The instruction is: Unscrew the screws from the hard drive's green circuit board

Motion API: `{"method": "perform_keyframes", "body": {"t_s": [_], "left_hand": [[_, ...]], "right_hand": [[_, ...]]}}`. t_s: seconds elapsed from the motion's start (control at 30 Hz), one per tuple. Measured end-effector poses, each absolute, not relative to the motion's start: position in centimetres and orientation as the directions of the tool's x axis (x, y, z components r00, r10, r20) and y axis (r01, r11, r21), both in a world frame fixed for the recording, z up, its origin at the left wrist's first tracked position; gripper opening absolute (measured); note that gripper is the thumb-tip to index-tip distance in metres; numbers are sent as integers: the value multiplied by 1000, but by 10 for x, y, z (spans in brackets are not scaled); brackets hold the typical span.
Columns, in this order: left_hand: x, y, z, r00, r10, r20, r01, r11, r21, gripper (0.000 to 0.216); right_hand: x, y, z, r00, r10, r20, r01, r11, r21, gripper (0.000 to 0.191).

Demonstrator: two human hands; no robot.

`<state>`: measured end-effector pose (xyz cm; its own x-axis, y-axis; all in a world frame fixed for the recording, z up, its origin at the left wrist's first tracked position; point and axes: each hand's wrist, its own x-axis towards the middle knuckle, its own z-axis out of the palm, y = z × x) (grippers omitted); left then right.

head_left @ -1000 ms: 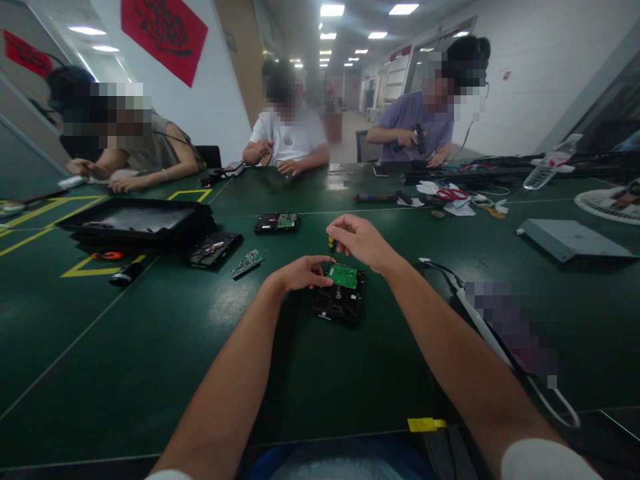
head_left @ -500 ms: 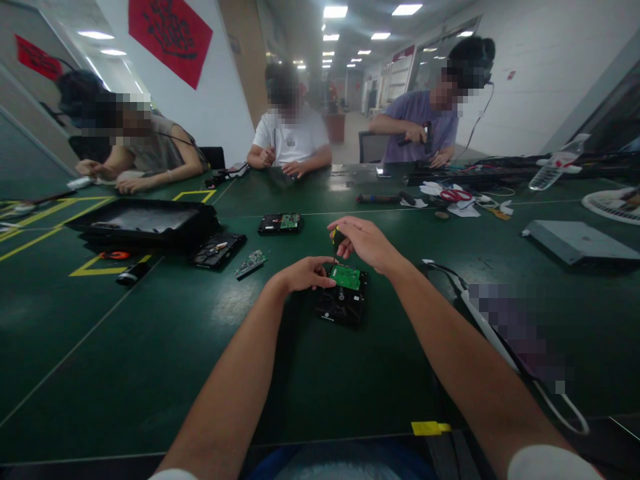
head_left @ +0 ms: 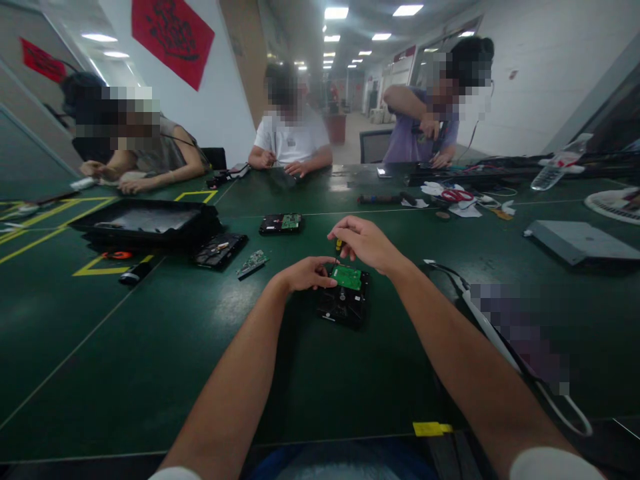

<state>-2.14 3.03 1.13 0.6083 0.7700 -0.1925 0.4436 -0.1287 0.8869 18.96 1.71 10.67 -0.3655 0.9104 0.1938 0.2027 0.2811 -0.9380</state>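
Observation:
A black hard drive [head_left: 345, 307] with a green circuit board [head_left: 347, 277] facing up lies on the table in front of me. My left hand [head_left: 311, 273] grips its upper left side, thumb over the board's edge. In my right hand [head_left: 361, 241] is a small screwdriver with a yellow and black handle [head_left: 339, 246], held upright between the fingers. Its shaft points down at the far left corner of the board. The exact spot where the tip meets the drive is hidden by my left fingers.
Left of the drive lie a loose circuit board [head_left: 253, 264], a second hard drive [head_left: 220, 251] and a black tray [head_left: 145, 223]. Another drive [head_left: 281, 223] lies farther back. A grey metal box [head_left: 583, 241] sits to the right. Several co-workers sit across the green table [head_left: 125, 380].
My right fingers have shifted on the screwdriver handle, with less of it showing. The drive and my left hand stay put. The co-worker at the right has raised an arm.

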Motion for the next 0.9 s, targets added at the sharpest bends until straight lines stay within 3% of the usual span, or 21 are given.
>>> {"method": "perform_keyframes", "body": {"t_s": [0.23, 0.5, 0.9], "left_hand": [[-22, 30, 12, 610, 769, -193, 435, -122, 892, 83], [-22, 30, 13, 626, 761, -170, 421, -147, 895, 81], [-21, 29, 16, 616, 765, -190, 444, -137, 886, 82]], "right_hand": [[189, 20, 105, -418, 895, 157, 129, 230, -965, 22], [190, 13, 109, -393, 889, 233, 192, 327, -925, 16], [188, 14, 107, -434, 878, 199, 119, 276, -954, 10]]}}
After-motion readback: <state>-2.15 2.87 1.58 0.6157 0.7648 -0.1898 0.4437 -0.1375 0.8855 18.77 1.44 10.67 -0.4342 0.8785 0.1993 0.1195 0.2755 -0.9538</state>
